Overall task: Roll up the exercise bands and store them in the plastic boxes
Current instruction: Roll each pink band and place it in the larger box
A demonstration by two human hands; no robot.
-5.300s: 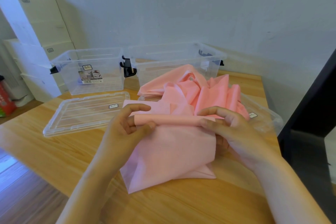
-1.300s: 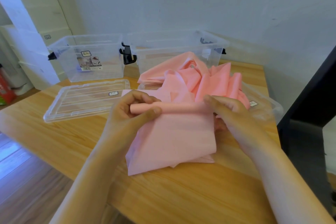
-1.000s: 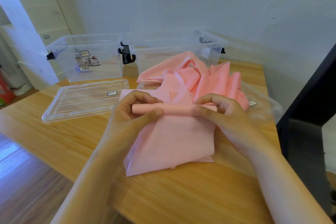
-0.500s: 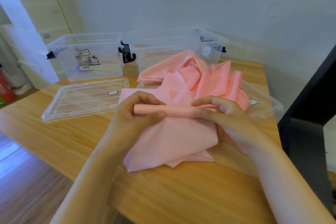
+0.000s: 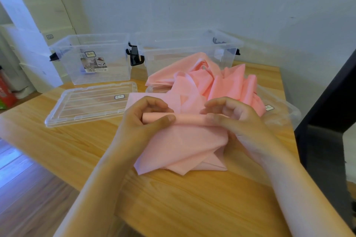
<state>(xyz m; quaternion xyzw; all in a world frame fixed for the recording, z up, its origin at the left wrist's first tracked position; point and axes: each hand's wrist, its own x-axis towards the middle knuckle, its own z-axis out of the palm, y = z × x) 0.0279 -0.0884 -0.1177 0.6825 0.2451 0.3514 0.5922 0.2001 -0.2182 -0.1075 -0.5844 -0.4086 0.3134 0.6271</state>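
A pink exercise band (image 5: 185,146) lies on the wooden table (image 5: 67,146), its far end rolled into a thin tube. My left hand (image 5: 142,121) pinches the tube's left end between thumb and curled fingers. My right hand (image 5: 237,119) holds the tube's right end, fingers curled over it. Behind the tube, more pink band material (image 5: 215,82) is heaped in loose folds. Two clear plastic boxes stand at the back: the left box (image 5: 92,59) with a label and the right box (image 5: 192,48), both without lids.
A clear lid (image 5: 86,104) lies flat left of the band. Another clear lid (image 5: 281,113) sits partly under the pink heap at right. White cartons (image 5: 28,15) stand at far left. A dark frame (image 5: 331,102) rises at the right edge.
The rolled tube has grown slightly thicker and the loose flap in front has shortened and bunched. Both hands stayed on the tube's ends, shifting their fingers as they rolled.
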